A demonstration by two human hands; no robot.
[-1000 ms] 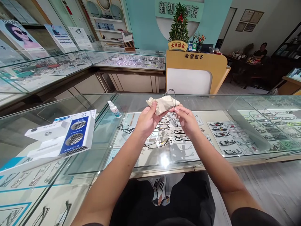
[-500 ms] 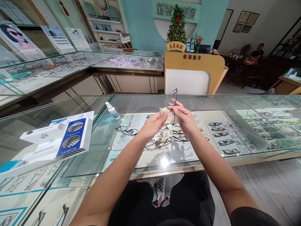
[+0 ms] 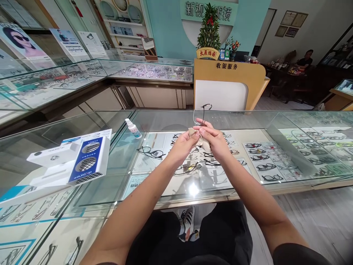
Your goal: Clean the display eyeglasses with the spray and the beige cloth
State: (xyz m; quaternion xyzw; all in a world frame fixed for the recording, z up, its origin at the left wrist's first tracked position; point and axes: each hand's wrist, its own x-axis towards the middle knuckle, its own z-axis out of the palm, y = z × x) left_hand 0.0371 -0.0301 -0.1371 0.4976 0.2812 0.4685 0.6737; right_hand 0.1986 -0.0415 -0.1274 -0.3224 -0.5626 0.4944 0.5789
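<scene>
Above the glass counter, my two hands meet around a pair of eyeglasses [image 3: 203, 114] with a dark frame. My left hand [image 3: 183, 144] is closed, pinching a beige cleaning cloth [image 3: 192, 131] between thumb and fingers. My right hand [image 3: 214, 140] grips the eyeglasses, its thumb close to my left thumb, and part of the cloth hangs below it. One side of the frame sticks up past my fingers; the rest is hidden by the hands and cloth. Beyond my left hand a white spray bottle [image 3: 133, 128] stands on the glass.
The glass display counter [image 3: 110, 198] holds rows of eyeglasses [image 3: 266, 166]. A blue and white display box [image 3: 88, 162] stands at the left. Farther off are a wooden cashier desk [image 3: 257, 79] with a plant [image 3: 209, 31], and a seated person [image 3: 306, 60] at the back right.
My hands have drawn closer together on the eyeglasses and cloth. The eyeglasses have turned, with the upper part now pointing more to the right. The view has shifted slightly.
</scene>
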